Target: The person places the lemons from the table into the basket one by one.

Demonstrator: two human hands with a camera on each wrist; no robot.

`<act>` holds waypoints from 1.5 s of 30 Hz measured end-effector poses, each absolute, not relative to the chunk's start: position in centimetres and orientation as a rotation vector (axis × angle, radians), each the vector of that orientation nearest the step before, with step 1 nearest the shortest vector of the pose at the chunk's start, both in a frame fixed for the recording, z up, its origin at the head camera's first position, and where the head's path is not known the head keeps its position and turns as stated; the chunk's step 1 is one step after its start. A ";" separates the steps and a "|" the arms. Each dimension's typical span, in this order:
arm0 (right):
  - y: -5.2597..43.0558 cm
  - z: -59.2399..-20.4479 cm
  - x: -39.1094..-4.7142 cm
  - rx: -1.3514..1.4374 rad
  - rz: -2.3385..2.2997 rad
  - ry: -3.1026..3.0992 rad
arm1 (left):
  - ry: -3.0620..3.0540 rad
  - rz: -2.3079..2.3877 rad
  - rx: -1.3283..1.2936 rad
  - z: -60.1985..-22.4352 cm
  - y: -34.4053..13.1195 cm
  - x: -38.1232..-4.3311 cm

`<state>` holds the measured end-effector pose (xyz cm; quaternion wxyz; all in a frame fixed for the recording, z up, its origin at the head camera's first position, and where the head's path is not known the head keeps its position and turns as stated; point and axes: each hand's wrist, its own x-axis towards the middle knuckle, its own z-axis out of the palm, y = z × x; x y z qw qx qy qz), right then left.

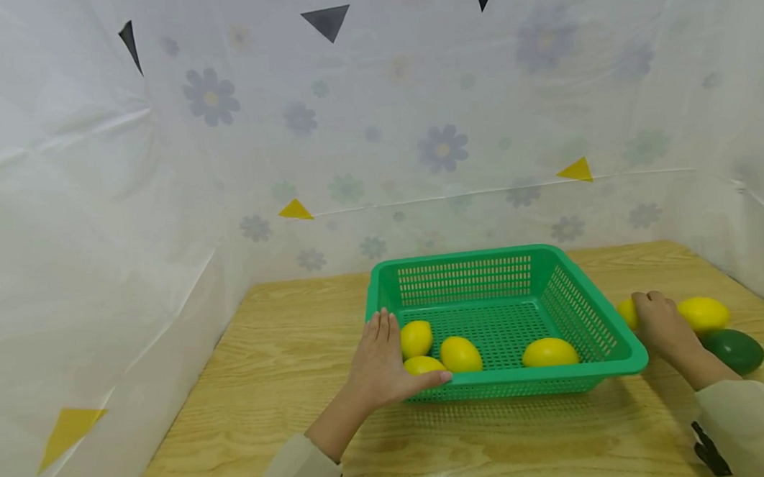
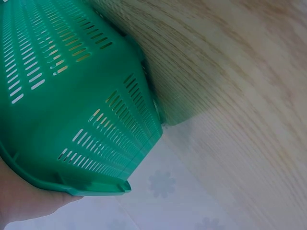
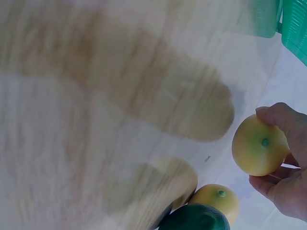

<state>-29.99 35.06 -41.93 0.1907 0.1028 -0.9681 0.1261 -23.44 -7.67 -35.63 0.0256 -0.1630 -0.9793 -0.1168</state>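
Observation:
A green plastic basket (image 1: 467, 256) stands on the wooden table with several lemons (image 1: 461, 355) inside, most at its front left. My left hand (image 1: 379, 372) rests on the basket's front left corner, fingers straight over the left side and thumb along the front rim. To the right of the basket, my right hand (image 1: 665, 328) grips a lemon (image 3: 259, 146) between thumb and fingers. In the right wrist view this lemon appears raised off the table. Beside that hand lie another lemon (image 1: 704, 315) and a dark green, smooth oval fruit (image 1: 733, 351).
The wooden table (image 1: 284, 359) extends left of the basket and in front of it. White plastic sheeting (image 1: 376, 123) with flower prints and small triangles encloses the back and both sides.

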 end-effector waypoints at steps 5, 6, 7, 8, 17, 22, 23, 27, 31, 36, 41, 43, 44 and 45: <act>35.0 -41.5 -30.1 0.281 0.390 -2.748 | -3.025 -0.370 -0.512 -35.6 -7.7 -23.4; 35.0 -41.4 -30.1 0.277 0.396 -2.761 | -3.024 -0.371 -0.513 -35.6 -7.7 -23.4; 35.0 -41.2 -30.1 0.276 0.399 -2.768 | -3.023 -0.373 -0.515 -35.6 -7.7 -23.4; 35.0 -41.0 -30.1 0.276 0.399 -2.776 | -3.024 -0.374 -0.516 -35.6 -7.7 -23.4; 34.6 -39.8 -30.0 0.309 0.379 -2.750 | -3.016 -0.378 -0.524 -35.6 -7.8 -23.5; 34.5 -39.3 -29.9 0.333 0.351 -2.727 | -3.020 -0.379 -0.514 -35.6 -7.7 -23.6; 34.5 -39.2 -29.9 0.330 0.353 -2.725 | -3.022 -0.376 -0.512 -35.6 -7.7 -23.6; 34.3 -38.6 -29.9 0.314 0.363 -2.734 | -3.016 -0.373 -0.516 -35.7 -7.7 -23.6; 34.1 -38.0 -29.9 0.300 0.376 -2.746 | -3.013 -0.366 -0.520 -35.7 -7.8 -23.6; 33.9 -37.5 -30.0 0.303 0.384 -2.746 | -3.011 -0.368 -0.522 -35.7 -7.7 -23.6; 33.7 -36.7 -30.1 0.317 0.393 -2.735 | -3.013 -0.362 -0.510 -35.7 -7.7 -23.6; 33.7 -36.2 -30.1 0.315 0.399 -2.734 | -3.021 -0.359 -0.504 -35.7 -7.7 -23.6; 33.7 -36.0 -30.2 0.311 0.400 -2.733 | -3.019 -0.360 -0.506 -35.6 -7.6 -23.6; 33.7 -35.8 -30.2 0.306 0.403 -2.734 | -3.020 -0.359 -0.506 -35.6 -7.6 -23.6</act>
